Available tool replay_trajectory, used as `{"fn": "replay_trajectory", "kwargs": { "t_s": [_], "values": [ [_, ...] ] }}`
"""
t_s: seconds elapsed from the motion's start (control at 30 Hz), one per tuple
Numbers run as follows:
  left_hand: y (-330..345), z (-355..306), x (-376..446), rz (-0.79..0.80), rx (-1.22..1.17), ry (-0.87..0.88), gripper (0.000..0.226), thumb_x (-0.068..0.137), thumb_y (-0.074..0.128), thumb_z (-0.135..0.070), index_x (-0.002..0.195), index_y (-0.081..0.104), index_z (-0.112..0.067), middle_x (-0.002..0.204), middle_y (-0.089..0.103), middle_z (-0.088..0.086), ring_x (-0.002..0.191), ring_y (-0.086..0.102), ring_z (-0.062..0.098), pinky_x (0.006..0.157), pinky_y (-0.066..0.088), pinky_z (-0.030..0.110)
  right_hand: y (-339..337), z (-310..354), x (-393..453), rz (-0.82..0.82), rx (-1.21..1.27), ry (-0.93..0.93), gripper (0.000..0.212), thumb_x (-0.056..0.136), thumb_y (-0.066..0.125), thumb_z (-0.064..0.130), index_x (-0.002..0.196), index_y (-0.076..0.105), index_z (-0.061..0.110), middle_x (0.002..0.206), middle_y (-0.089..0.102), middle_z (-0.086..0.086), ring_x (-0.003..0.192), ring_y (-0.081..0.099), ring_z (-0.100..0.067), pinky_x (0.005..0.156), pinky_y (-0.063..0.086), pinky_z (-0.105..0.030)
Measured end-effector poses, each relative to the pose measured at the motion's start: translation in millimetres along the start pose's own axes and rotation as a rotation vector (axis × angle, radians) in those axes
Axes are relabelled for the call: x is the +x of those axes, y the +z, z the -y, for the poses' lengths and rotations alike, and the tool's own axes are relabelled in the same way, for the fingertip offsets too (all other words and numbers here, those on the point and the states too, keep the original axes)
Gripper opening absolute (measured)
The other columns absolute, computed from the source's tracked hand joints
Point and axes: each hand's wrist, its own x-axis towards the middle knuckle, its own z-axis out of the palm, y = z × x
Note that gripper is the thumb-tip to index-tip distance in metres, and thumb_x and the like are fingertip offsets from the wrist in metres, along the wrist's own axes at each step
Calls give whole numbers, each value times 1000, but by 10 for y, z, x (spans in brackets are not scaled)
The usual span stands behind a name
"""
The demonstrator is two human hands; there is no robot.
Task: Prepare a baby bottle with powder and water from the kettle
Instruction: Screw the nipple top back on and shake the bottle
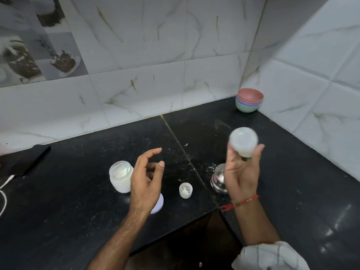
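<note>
Here the right hand (240, 172) grips a translucent white plastic baby bottle (243, 142) aloft; the left hand (145, 182) hovers empty, fingers loosely curled, beside the open glass powder jar (120, 176).

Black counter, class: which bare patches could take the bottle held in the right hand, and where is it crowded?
Free: the stretch between the stacked bowls and the steel kettle, and the left part between the powder jar and the dark object. Crowded: around the jar, its lid, the small cap and the kettle.
</note>
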Motion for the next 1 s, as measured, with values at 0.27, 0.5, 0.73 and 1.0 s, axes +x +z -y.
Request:
{"fn": "replay_trajectory", "kwargs": {
  "t_s": [0.27, 0.5, 0.73, 1.0],
  "values": [
    [52, -14, -9, 13, -5, 8, 42, 100, 65, -7, 119, 62, -45, 130, 66, -9, 91, 67, 15, 72, 52, 23, 53, -153, -252, 542, -1041, 52, 94, 74, 84, -6, 143, 46, 45, 131, 66, -25, 119, 68, -33, 92, 60, -44],
    [27, -2, -18, 6, -6, 10, 43, 100, 65, -9, 118, 62, -47, 128, 67, -6, 92, 68, 17, 70, 52, 18, -34, -53, -77, 117, -454, 20, 89, 79, 87, 23, 153, 39, 34, 146, 58, -18, 120, 68, -26, 82, 63, -33],
    [49, -11, 8, 19, -18, 5, 41, 100, 66, -10, 120, 63, -46, 120, 68, -2, 88, 66, 15, 68, 49, 17, -150, -110, -265, 549, -1184, 216, 89, 79, 81, -6, 145, 46, 43, 132, 65, -24, 118, 68, -36, 95, 60, -49],
    [21, -11, -4, 18, -24, 10, 43, 100, 66, -10, 119, 63, -49, 111, 69, 6, 84, 64, 13, 65, 47, 15, -62, -79, -206, 90, -360, 7, 49, 96, 68, 35, 142, 55, 25, 142, 62, -19, 120, 68, -26, 87, 63, -36]
  ]
}}
